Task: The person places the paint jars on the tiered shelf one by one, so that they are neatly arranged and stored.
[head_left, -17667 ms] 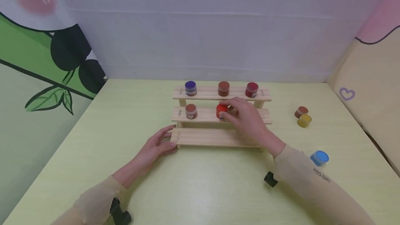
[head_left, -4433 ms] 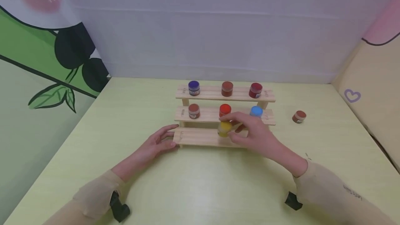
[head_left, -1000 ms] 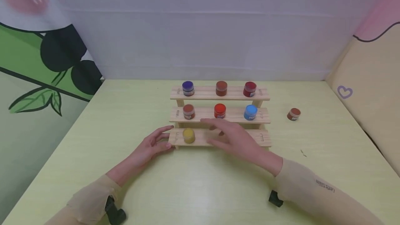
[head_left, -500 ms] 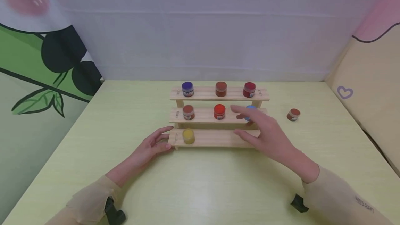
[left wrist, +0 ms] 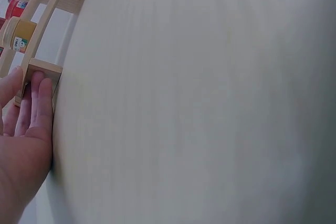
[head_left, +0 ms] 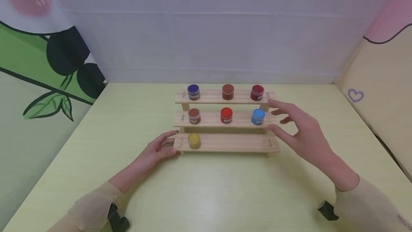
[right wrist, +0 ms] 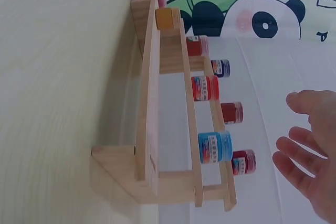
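A three-tier wooden rack [head_left: 231, 142] stands on the table with small paint jars on it. My left hand [head_left: 157, 152] holds the left end of its lowest tier, thumb at the front edge and fingers at the end support. My right hand [head_left: 304, 135] hovers off the rack's right end, fingers spread around nothing. Nearest to it is a light blue jar [head_left: 258, 116] on the middle tier, beside a bright red jar [head_left: 226, 115] and a reddish-brown jar [head_left: 194, 116]. A yellow jar [head_left: 194, 141] sits at the left of the lowest tier.
The top tier bears a dark blue jar [head_left: 194, 92], a brown jar [head_left: 227, 92] and a dark red jar [head_left: 257, 92]. A pale wall [head_left: 212, 46] rises behind the table [head_left: 206, 192]. The brown jar seen earlier on the table at right is hidden by the right hand.
Earlier, the right hand set the red, light blue and yellow jars on the rack. Over the last second it has moved right, empty, past the rack's end. The left hand has stayed put.
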The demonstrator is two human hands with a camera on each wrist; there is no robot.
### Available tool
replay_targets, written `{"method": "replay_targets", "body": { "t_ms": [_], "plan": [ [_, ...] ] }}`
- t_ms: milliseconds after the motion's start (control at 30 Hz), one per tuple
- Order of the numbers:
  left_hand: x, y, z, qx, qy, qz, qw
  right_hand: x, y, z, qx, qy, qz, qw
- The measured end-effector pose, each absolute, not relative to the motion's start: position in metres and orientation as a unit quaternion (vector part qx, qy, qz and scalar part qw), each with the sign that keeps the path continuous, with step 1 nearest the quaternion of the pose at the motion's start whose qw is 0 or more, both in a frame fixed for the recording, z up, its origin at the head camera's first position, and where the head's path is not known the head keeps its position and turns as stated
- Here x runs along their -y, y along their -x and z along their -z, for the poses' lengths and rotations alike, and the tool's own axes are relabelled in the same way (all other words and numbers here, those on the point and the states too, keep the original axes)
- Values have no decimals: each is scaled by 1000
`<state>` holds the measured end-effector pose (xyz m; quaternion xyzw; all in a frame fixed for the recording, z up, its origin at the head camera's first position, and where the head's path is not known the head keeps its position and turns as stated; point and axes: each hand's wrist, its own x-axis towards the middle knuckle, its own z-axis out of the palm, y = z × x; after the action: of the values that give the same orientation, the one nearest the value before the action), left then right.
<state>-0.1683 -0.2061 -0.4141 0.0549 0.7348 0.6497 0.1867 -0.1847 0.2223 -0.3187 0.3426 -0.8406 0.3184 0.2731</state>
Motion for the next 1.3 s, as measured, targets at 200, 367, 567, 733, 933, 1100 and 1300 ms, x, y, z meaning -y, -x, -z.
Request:
{"method": "replay_targets", "body": {
  "t_ms": [200,367,567,733,933,1100,1300],
  "plan": [
    [206,166,413,-738,-50,-647,184,-246,193,323,870,-299,-260,292],
    [206,166,414,-736,-57,-649,182,-266,206,331,886,-272,-231,295],
    [207,167,415,-733,-64,-653,180,-294,229,346,904,-255,-231,255],
    [206,167,416,-734,-65,-652,181,-316,246,361,913,-253,-233,220],
    [207,168,417,-735,-65,-651,180,-331,256,371,923,-243,-239,181],
    [207,168,417,-735,-65,-651,180,-337,262,375,932,-231,-242,139],
    [207,167,417,-731,-65,-655,181,-342,266,379,940,-216,-245,96]
  ]
}}
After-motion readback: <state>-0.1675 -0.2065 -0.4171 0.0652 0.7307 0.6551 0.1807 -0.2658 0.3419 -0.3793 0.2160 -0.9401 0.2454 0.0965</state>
